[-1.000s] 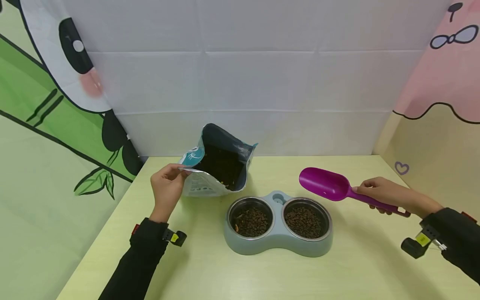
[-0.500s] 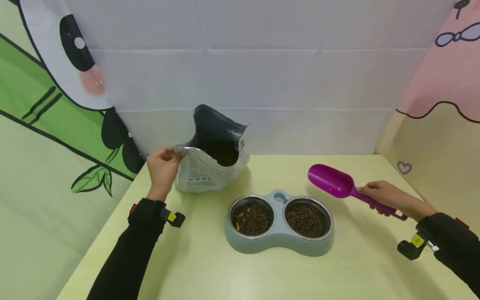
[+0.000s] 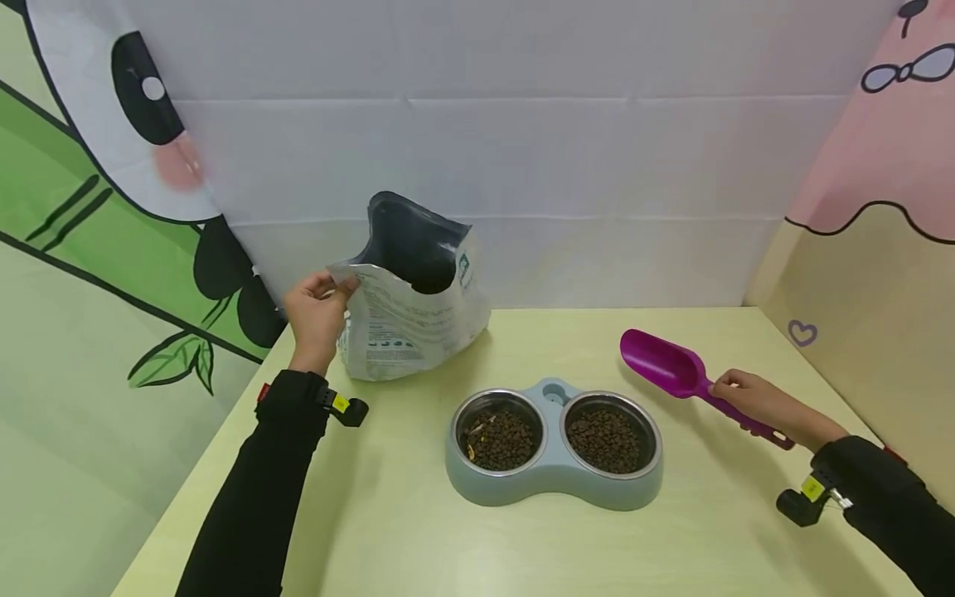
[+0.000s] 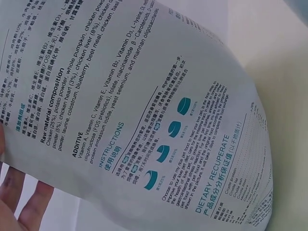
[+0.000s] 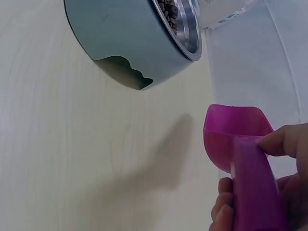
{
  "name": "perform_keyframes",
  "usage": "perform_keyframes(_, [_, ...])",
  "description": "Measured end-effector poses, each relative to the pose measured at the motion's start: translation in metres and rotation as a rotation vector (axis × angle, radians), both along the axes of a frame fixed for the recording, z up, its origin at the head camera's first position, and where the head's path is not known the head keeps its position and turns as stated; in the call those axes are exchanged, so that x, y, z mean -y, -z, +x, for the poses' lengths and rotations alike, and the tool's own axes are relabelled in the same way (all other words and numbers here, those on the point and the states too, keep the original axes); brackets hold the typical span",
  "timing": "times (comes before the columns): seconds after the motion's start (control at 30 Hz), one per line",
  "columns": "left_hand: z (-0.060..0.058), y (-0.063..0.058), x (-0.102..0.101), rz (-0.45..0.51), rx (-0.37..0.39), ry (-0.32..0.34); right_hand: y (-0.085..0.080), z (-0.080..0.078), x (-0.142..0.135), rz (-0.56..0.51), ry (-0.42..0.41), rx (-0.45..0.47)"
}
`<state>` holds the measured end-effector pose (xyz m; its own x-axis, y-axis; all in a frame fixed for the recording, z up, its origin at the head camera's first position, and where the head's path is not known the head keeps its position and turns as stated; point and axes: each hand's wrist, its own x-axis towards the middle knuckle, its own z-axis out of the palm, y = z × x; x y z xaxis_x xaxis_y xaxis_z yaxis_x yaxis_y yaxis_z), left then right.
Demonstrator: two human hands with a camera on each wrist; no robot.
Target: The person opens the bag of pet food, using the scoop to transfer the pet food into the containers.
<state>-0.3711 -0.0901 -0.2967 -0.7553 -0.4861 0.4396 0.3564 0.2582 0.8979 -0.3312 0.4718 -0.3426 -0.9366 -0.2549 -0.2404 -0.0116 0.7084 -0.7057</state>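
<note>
My left hand pinches the near left corner of an opened pet food bag, which stands upright at the back left of the table. Its dark inner lining shows at the gaping mouth; the food inside is out of sight. Printed feeding instructions cover the bag's side in the left wrist view. In my right hand is a magenta scoop, gripped by its handle and held above the table at the right. No food shows in the scoop. A blue-grey double pet bowl sits between the hands, brown kibble in both steel bowls.
A pale wooden table lies beneath everything. White sheeting rises behind its back edge. Printed panels stand at the left and right. A few yellowish bits lie among the kibble in the left bowl.
The bag has tipped back from leaning toward me to standing upright, moving left with my left hand. The right hand and scoop have shifted slightly right and down. The double bowl has stayed put.
</note>
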Motion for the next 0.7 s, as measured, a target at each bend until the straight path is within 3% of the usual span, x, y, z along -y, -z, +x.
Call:
perform_keyframes(0.33, [-0.013, -0.005, 0.005, 0.016, 0.024, -0.024, 0.023, 0.003, 0.003, 0.024, 0.004, -0.05])
perform_keyframes(0.53, [-0.015, -0.005, 0.006, -0.031, 0.002, -0.047, 0.038, 0.003, 0.002, 0.046, 0.008, -0.141])
perform_keyframes(0.7, [-0.016, -0.007, 0.008, -0.013, 0.04, -0.05, 0.046, 0.003, 0.002, 0.077, 0.027, -0.189])
